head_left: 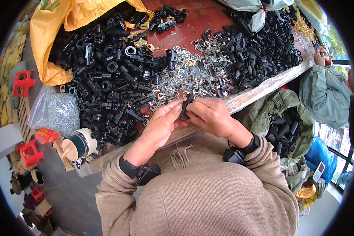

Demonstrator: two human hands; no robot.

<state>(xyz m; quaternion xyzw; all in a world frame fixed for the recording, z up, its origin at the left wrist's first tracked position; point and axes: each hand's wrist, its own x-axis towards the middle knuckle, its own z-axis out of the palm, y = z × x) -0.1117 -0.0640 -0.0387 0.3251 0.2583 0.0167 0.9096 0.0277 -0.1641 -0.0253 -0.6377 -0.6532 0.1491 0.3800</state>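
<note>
A small, dark plastic part (185,109) is held between my hands, just over the table's near edge. My left hand (163,122) pinches it from the left with thumb and fingers. From the other side, my right hand (213,117) has its fingers curled onto the same part and hides some of it. Right beyond my hands lies a heap of bent metal wire clips (181,74). To the left spreads a large pile of black plastic fittings (106,84), and to the right a pile of smaller black pieces (251,59).
A wrapped wooden rail (271,84) edges the red table (196,21). At left are a yellow sack (47,39), a bag of small metal parts (63,114) and a white cup-like container (84,142). An open green sack (259,112) and another person (324,94) are at right.
</note>
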